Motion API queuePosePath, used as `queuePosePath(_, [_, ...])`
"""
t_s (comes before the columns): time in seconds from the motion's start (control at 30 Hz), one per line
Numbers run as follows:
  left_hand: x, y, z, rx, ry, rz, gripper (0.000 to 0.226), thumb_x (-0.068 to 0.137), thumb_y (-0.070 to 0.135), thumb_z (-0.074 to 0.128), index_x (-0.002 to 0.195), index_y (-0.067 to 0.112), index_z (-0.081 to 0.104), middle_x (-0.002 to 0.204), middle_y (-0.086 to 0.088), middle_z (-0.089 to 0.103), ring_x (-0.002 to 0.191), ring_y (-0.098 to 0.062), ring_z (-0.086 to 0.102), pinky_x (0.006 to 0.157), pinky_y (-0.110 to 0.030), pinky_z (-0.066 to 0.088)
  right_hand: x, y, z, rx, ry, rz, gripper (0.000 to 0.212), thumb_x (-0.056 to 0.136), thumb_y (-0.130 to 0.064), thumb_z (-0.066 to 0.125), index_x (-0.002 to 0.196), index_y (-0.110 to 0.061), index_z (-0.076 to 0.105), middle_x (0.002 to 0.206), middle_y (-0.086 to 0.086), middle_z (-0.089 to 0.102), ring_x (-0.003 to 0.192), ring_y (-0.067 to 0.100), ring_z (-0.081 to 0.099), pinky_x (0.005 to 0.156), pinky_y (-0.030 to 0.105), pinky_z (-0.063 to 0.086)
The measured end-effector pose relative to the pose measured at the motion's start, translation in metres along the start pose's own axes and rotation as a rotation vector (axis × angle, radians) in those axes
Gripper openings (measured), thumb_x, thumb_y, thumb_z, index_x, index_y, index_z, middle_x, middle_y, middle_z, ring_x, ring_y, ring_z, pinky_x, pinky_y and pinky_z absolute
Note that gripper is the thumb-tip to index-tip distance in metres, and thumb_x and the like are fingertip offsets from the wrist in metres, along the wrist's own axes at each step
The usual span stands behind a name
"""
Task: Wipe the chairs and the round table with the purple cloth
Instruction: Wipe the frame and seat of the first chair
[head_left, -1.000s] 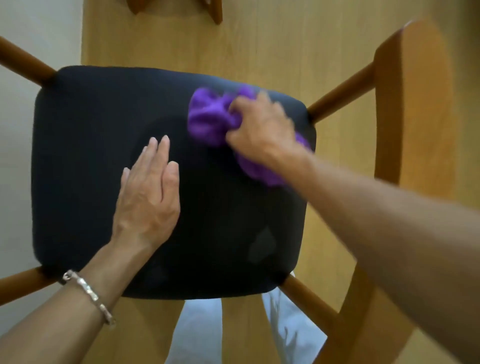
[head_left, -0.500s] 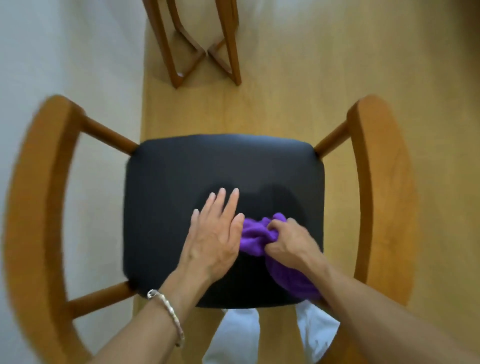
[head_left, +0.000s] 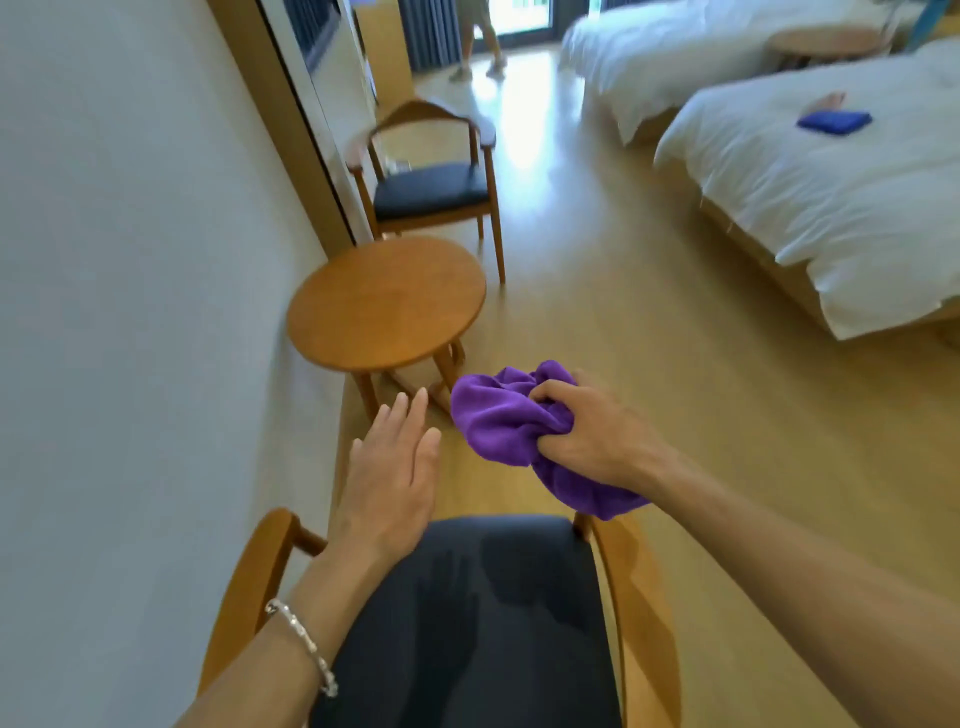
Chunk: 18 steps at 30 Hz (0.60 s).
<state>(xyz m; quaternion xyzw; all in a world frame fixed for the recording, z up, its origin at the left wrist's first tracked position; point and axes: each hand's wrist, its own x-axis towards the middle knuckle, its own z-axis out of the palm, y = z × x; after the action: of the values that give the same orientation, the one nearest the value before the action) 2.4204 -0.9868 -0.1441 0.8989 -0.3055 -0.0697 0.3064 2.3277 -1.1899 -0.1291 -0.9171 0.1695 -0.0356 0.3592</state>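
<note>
My right hand (head_left: 592, 431) grips the bunched purple cloth (head_left: 498, 415) in the air, past the front edge of the near chair (head_left: 483, 613), a wooden chair with a black seat. My left hand (head_left: 389, 467) is flat with straight fingers, held above that seat's front left corner and holding nothing. The round wooden table (head_left: 384, 301) stands just beyond, against the wall. A second chair (head_left: 431, 187) with a black seat stands behind the table.
A white wall (head_left: 130, 312) runs along the left. Two white beds (head_left: 831, 208) stand on the right, one with a blue cloth (head_left: 834, 122) on it. A person's legs (head_left: 480, 41) show at the far end. Bare wooden floor (head_left: 623, 312) lies between.
The view has swung up from the seat to the room. Both hands have lifted off the seat; my right hand carried the purple cloth forward, off the chair.
</note>
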Motion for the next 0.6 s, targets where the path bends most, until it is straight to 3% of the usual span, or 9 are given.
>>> queuePosePath(0.13, [0.018, 0.089, -0.044, 0.025, 0.109, 0.124, 0.051, 0.096, 0.053, 0.016, 0.145, 0.039, 0.01, 0.155, 0.012, 0.013, 0.143, -0.007, 0.006, 0.116, -0.048, 0.014, -0.011, -0.02, -0.081, 0.006, 0.114, -0.11, 0.036, 0.08, -0.025, 0.065, 0.115, -0.033, 0.058, 0.106, -0.009, 0.047, 0.087, 0.012, 0.049, 0.066, 0.012, 0.033])
queuePosePath(0.2, [0.026, 0.141, -0.059, 0.029, 0.18, 0.179, 0.049, 0.096, 0.052, 0.017, 0.143, 0.041, 0.009, 0.156, 0.011, 0.014, 0.143, -0.009, 0.009, 0.116, -0.049, 0.015, -0.023, -0.019, -0.126, -0.016, 0.16, -0.178, 0.036, 0.082, -0.028, 0.066, 0.116, -0.034, 0.057, 0.105, -0.01, 0.046, 0.087, 0.011, 0.049, 0.066, 0.009, 0.032])
queuePosePath(0.3, [0.043, 0.22, -0.069, 0.024, 0.283, 0.247, 0.051, 0.097, 0.052, 0.017, 0.145, 0.035, 0.021, 0.154, 0.004, 0.024, 0.142, -0.015, 0.02, 0.114, -0.049, 0.021, -0.047, -0.007, -0.203, -0.059, 0.218, -0.254, 0.038, 0.083, -0.033, 0.065, 0.119, -0.034, 0.055, 0.106, -0.008, 0.045, 0.091, 0.011, 0.048, 0.073, 0.016, 0.037])
queuePosePath(0.4, [0.059, 0.292, -0.065, -0.014, 0.33, 0.325, 0.059, 0.093, 0.06, 0.011, 0.135, 0.027, 0.034, 0.14, -0.008, 0.041, 0.131, -0.028, 0.038, 0.104, -0.058, 0.034, -0.068, 0.013, -0.274, -0.084, 0.258, -0.291, 0.04, 0.082, -0.033, 0.065, 0.12, -0.036, 0.055, 0.109, -0.007, 0.046, 0.095, 0.014, 0.05, 0.085, 0.026, 0.042])
queuePosePath(0.53, [0.063, 0.372, -0.045, 0.092, 0.404, 0.435, 0.057, 0.094, 0.045, 0.014, 0.143, 0.022, 0.032, 0.152, 0.001, 0.029, 0.142, -0.015, 0.02, 0.115, -0.039, 0.01, -0.088, 0.041, -0.341, -0.105, 0.301, -0.304, 0.04, 0.08, -0.032, 0.065, 0.118, -0.039, 0.056, 0.11, -0.007, 0.048, 0.095, 0.014, 0.053, 0.087, 0.03, 0.045])
queuePosePath(0.6, [0.063, 0.402, -0.037, 0.117, 0.415, 0.449, 0.059, 0.093, 0.045, 0.014, 0.145, 0.022, 0.03, 0.153, 0.002, 0.026, 0.143, -0.014, 0.016, 0.116, -0.043, 0.01, -0.094, 0.053, -0.367, -0.117, 0.323, -0.313, 0.039, 0.078, -0.03, 0.066, 0.115, -0.04, 0.057, 0.11, -0.007, 0.047, 0.095, 0.014, 0.052, 0.087, 0.03, 0.043])
